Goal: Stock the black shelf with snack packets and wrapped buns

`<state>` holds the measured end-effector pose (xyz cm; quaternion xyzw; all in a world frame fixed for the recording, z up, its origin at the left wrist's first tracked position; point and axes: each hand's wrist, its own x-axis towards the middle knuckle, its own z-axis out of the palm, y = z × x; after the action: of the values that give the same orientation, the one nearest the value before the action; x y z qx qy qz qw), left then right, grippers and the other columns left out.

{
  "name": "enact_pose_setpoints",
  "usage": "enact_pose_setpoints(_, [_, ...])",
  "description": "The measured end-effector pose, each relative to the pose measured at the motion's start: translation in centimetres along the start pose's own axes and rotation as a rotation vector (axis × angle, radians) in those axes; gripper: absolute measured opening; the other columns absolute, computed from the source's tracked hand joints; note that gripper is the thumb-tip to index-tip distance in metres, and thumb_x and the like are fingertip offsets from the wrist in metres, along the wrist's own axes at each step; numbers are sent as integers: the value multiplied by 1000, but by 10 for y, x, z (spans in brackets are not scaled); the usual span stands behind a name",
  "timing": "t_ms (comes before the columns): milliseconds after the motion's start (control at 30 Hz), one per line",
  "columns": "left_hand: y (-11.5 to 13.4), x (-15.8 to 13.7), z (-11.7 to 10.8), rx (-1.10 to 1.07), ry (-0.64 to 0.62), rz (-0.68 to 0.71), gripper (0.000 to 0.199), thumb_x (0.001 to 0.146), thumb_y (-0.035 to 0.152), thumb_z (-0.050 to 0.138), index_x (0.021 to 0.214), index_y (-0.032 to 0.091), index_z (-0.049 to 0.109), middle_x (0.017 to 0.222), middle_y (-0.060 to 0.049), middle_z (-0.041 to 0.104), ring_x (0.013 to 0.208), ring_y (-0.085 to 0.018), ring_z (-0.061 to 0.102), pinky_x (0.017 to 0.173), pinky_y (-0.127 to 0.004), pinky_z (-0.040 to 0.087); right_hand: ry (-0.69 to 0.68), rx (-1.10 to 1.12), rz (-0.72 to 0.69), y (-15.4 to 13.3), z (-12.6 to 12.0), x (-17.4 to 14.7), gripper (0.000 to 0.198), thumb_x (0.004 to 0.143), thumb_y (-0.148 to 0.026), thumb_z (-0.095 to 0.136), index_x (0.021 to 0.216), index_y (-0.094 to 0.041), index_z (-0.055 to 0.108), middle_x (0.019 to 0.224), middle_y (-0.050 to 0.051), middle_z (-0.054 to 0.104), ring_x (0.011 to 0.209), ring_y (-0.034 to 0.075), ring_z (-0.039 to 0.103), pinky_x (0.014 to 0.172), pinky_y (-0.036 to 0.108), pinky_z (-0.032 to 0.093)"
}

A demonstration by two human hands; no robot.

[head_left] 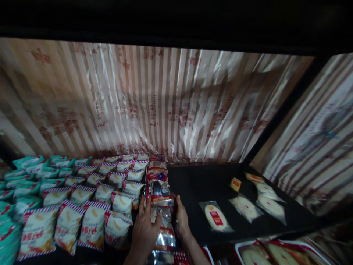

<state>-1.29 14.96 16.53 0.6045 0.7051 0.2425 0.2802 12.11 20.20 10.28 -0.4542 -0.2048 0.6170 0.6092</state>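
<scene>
A column of dark red and silver snack packets (pixel 158 189) runs front to back on the black shelf, overlapping one another. On its left side lies my left hand (pixel 146 224), fingers stretched forward and thumb resting over the packets. My right hand (pixel 180 217) stands along the right edge of the same column, palm turned inward, fingers extended and partly hidden. The two hands flank the packets without closing round any one of them. Just left of my left hand are white snack bags (pixel 118 228) with red-and-blue striped edges, set in several rows.
Green snack bags (pixel 27 204) fill the far left. On the black shelf (pixel 190 184) to the right lie a flat round packaged bread (pixel 215 217), other clear packs (pixel 245 208) and a small yellow pack (pixel 235 184). A red-and-white tray (pixel 237 246) sits lower right. A dark beam (pixel 176 29) crosses above.
</scene>
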Motion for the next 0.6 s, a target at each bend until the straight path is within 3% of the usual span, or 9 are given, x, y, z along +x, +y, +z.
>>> enact_pose_setpoints(133, [-2, 2, 1, 20, -41, -2, 62, 83, 33, 43, 140, 9, 32, 152, -14, 18, 138, -23, 25, 111, -34, 26, 75, 94, -45, -10, -5, 36, 49, 70, -60, 59, 99, -21, 67, 119, 5, 64, 124, 24, 48, 105, 39, 36])
enact_pose_setpoints(233, [0, 3, -2, 27, -54, -2, 63, 84, 34, 42, 140, 7, 31, 152, -15, 17, 139, -23, 22, 112, -34, 23, 72, 73, -43, -15, 4, 63, 54, 71, -62, 55, 104, -21, 66, 127, 7, 58, 130, 23, 40, 109, 40, 31])
enact_pose_setpoints(433, [3, 0, -9, 22, -89, -42, 63, 84, 37, 41, 140, 9, 33, 153, -13, 17, 140, -22, 18, 112, -32, 21, -98, 51, 11, -16, 30, 86, 60, 69, -69, 52, 102, -21, 67, 116, 8, 66, 123, 26, 48, 102, 43, 38])
enact_pose_setpoints(600, [-1, 1, -8, -18, -95, -39, 65, 83, 38, 41, 141, 12, 30, 154, -10, 14, 140, -21, 17, 112, -32, 21, -91, -51, -45, -9, 33, 91, 59, 67, -68, 56, 102, -22, 67, 106, 4, 70, 118, 25, 53, 100, 39, 39])
